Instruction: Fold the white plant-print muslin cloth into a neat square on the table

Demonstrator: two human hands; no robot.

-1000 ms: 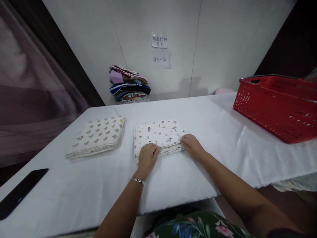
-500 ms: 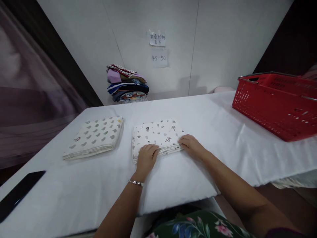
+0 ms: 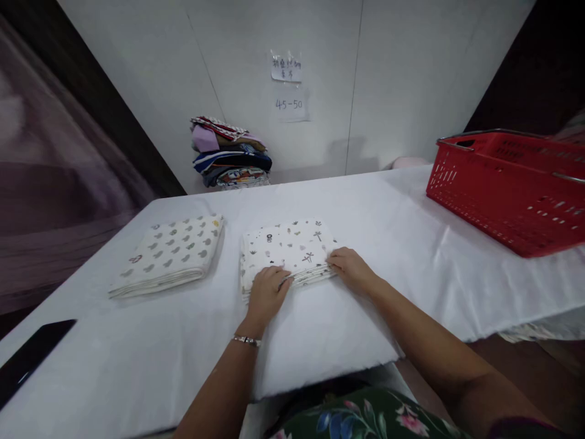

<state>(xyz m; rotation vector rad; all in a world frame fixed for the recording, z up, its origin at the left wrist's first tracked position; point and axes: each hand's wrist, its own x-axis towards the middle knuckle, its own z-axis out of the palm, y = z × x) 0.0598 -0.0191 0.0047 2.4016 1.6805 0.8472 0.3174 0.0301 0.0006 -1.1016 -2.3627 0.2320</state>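
In front of me a folded white cloth [image 3: 292, 247] with small palm tree and leaf prints lies flat, its stacked layers showing along the near edge. My left hand [image 3: 269, 291] is closed on that near edge left of the middle, fingertips over the top and the thumb by the layers. At the near right corner my right hand [image 3: 350, 266] pinches the same layers, fingers curled over them. To the left rests a second folded cloth [image 3: 171, 253], cream with grey prints, touched by neither hand.
A white tablecloth [image 3: 365, 207] covers the table. A red plastic basket [image 3: 503, 195] stands at the right. Several folded fabrics are stacked in a pile [image 3: 231, 152] at the back by the wall. A black phone-like slab [image 3: 34, 356] lies at the left edge.
The whole view has shifted slightly. Both hands stay on the near edge of the printed cloth with hardly any movement.
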